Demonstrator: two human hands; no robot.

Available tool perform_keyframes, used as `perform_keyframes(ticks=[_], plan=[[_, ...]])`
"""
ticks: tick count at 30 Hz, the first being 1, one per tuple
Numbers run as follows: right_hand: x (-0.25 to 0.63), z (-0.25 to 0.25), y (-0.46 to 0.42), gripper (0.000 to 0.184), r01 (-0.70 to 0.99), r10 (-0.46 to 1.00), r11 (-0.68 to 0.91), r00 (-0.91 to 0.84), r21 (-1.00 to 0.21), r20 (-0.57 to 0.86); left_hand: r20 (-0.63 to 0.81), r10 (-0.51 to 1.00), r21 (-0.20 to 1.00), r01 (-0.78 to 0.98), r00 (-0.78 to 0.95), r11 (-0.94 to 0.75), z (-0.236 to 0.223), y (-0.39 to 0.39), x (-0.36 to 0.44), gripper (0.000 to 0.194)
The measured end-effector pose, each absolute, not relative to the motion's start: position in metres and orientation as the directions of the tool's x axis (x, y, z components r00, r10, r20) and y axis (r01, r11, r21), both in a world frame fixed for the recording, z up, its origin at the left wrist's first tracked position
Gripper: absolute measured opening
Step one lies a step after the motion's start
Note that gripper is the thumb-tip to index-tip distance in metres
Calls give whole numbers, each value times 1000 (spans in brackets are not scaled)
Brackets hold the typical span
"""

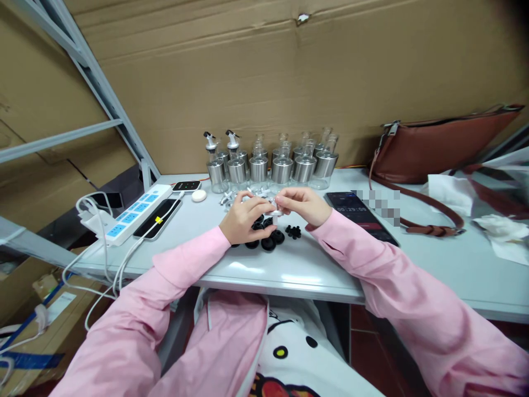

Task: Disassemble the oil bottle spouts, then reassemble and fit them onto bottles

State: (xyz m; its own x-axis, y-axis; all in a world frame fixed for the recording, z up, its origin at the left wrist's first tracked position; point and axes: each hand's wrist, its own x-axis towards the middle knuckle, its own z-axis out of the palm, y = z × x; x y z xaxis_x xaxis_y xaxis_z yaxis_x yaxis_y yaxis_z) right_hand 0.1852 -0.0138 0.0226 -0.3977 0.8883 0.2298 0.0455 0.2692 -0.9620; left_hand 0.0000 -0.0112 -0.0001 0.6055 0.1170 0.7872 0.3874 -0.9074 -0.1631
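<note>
My left hand (247,219) and my right hand (305,205) meet above the table, fingers pinched on a small white bottle pourer part (275,216). Its exact shape is partly covered by my fingers. Round black caps (268,242) lie just below and behind my left hand. A little cluster of small black pieces (293,231) rests below my right hand. Beyond my hands lie several silver-and-white pourer pieces (226,197), partly hidden. Glass bottles with metal sleeves (282,170) stand in rows behind them. Two at the left carry pourer spouts (233,140) with black tips.
To the left are a white power strip (138,212), a phone (159,219) with cables, a small black device (186,187) and a white round object (199,196). At right lie a phone showing a timer (359,215), a brown bag (444,146) and crumpled tissues (504,234).
</note>
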Motion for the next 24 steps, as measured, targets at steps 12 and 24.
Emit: perform_keyframes(ticks=[12,24], plan=[[203,21,-1,56,299,849,370,-494,-880,189,775,104,-185,381,623,-906,1,-13,0,25],[224,-3,22,21,573,763,447,-645,-687,-42,774,120,-160,376,622,-913,1,-14,1,22]])
